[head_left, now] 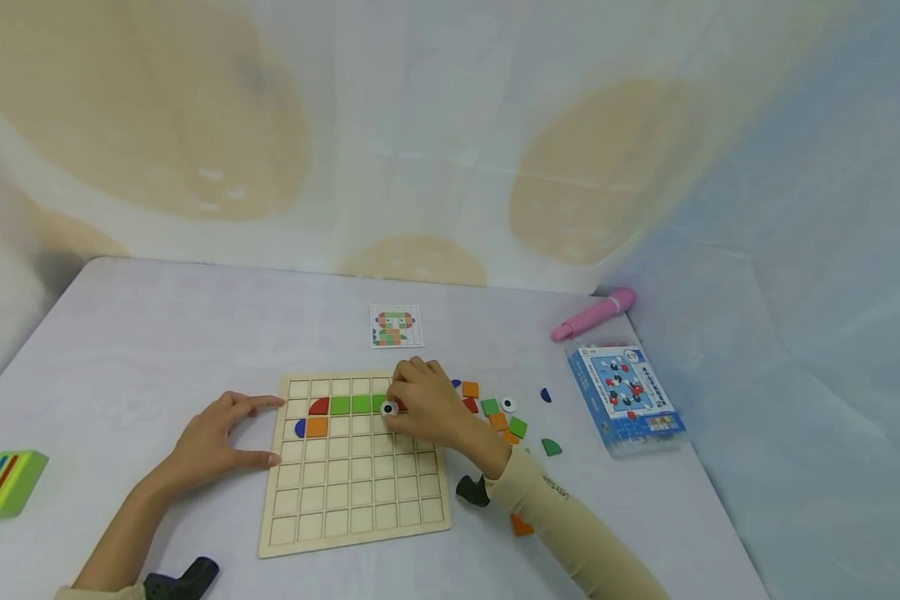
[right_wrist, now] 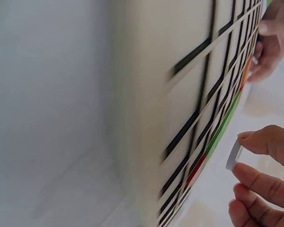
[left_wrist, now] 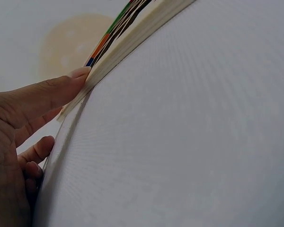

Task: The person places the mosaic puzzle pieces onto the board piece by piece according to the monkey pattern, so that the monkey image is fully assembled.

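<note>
A pale wooden grid board [head_left: 354, 543] lies on the table before me. My left hand [head_left: 212, 435] touches its left edge, thumb and index finger spread apart; in the left wrist view the thumb [left_wrist: 52, 92] rests against that edge. Over the board's upper right, my right hand [head_left: 429, 407] pinches a white round eye piece [head_left: 389, 408] with a black centre; the right wrist view shows the eye piece [right_wrist: 234, 155] edge-on, held above the board. Set in the grid are a red curved piece [head_left: 319, 407], several green squares [head_left: 362, 404], an orange square [head_left: 317, 427] and a blue half-circle [head_left: 300, 428].
A small pattern card [head_left: 397, 326] lies beyond the board. Loose pieces, including another eye piece [head_left: 507, 405] and a green quarter-circle [head_left: 551, 447], are scattered to the right. Farther right are a blue-and-white box [head_left: 628, 396] and a pink stick [head_left: 594, 316]; a green block [head_left: 9, 483] sits far left.
</note>
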